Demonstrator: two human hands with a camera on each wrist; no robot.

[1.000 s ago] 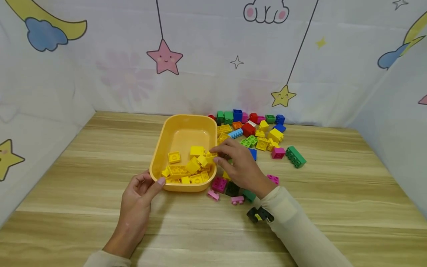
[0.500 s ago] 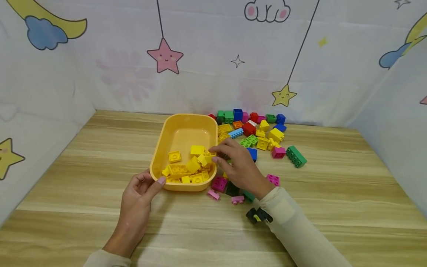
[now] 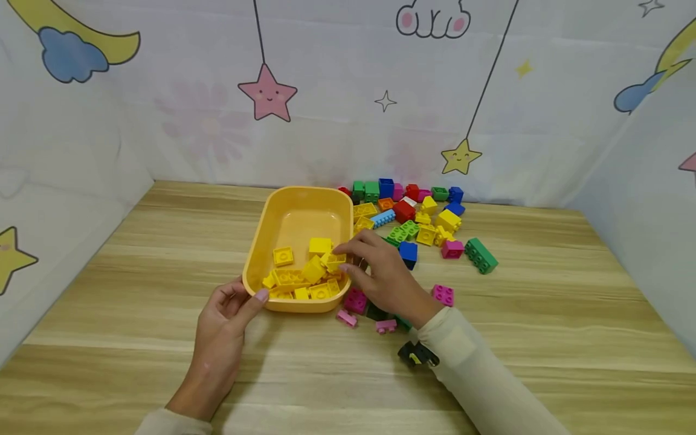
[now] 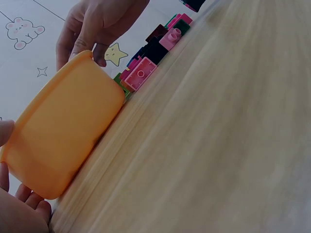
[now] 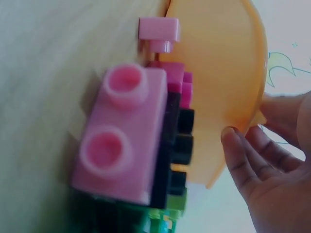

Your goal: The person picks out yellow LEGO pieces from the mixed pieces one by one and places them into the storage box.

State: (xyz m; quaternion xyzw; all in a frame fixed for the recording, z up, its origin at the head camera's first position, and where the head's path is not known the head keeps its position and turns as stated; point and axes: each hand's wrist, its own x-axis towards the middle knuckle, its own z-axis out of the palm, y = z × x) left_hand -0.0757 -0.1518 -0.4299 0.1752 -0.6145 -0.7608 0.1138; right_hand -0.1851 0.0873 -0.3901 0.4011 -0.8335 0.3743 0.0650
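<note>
My left hand (image 3: pixel 220 332) grips the near left corner of an orange-yellow tray (image 3: pixel 307 307), thumb on the rim and fingers curled beneath. Several yellow toy building bricks (image 3: pixel 290 278) lie heaped in the tray's near half. At the right rim, my right hand (image 3: pixel 383 275) pinches a yellow brick (image 3: pixel 336 261) between thumb and fingers, just over the heap. In the right wrist view the rim of the tray (image 5: pixel 214 73) hides most of that brick. The left wrist view shows the tray's outer wall (image 4: pixel 63 121) with the right hand (image 4: pixel 104 22) above its far end.
Loose bricks of many colours spread right of the tray, among them a green brick (image 3: pixel 481 255), a blue brick (image 3: pixel 408 255) and a magenta brick (image 3: pixel 443 295). Small pink bricks (image 3: pixel 347 318) lie near its front right corner. A printed cloth (image 3: pixel 348 139) stands behind the wooden table (image 3: pixel 136 272).
My right hand has shifted slightly left, further over the tray, and the pinched yellow brick has moved with it. More of the blue brick behind the hand shows. The left hand keeps its grip.
</note>
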